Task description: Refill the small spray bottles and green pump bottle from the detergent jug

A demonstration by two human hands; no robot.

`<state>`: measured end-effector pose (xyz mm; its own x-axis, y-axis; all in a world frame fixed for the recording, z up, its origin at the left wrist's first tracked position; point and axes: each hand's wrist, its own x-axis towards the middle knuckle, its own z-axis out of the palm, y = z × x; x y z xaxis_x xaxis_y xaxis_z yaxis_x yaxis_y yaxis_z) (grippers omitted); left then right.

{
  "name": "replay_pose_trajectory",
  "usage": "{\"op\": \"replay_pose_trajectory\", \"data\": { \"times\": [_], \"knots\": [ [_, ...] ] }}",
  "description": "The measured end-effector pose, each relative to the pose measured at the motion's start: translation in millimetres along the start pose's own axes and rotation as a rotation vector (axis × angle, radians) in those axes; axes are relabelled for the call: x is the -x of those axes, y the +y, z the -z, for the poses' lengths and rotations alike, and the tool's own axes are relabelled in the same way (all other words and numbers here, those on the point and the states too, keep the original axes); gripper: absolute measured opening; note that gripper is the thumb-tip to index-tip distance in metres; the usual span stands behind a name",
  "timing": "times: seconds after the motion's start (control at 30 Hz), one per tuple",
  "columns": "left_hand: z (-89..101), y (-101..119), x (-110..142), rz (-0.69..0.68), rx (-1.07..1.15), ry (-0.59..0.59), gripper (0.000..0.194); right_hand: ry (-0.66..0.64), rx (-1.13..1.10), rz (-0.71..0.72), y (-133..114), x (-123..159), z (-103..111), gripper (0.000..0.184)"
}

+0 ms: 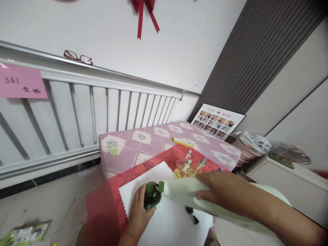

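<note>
My left hand (140,209) is wrapped round a dark green see-through bottle (151,196) over the white sheet (166,223). In my right hand (215,188) is a large pale green jug (183,191), tipped on its side. The jug's green spout (161,186) meets the mouth of the green bottle; whether liquid is flowing I cannot tell. A dark pump top (192,215) lies on the white sheet below the jug. Behind the jug stand several small clear bottles (188,168) with yellow liquid and pump tops.
A red cloth (102,198) lies under the sheet on a purple patterned table cover (128,136). On the cover are a round light green lid (113,150) and a yellow-edged case (182,141). A white radiator (99,112) stands behind, a cabinet (289,184) at right.
</note>
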<state>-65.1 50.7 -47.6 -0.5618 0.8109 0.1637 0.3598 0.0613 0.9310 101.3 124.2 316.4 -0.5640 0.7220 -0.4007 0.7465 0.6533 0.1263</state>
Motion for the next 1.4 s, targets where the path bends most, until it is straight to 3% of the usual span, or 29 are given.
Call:
{"op": "replay_pose_trajectory", "data": {
  "times": [1.4],
  "knots": [
    [2.0, 1.7, -1.4, 0.016, -0.003, -0.017, 0.087, -0.001, 0.064, 0.006, -8.5, -1.8, 6.5, 0.023]
  ]
}}
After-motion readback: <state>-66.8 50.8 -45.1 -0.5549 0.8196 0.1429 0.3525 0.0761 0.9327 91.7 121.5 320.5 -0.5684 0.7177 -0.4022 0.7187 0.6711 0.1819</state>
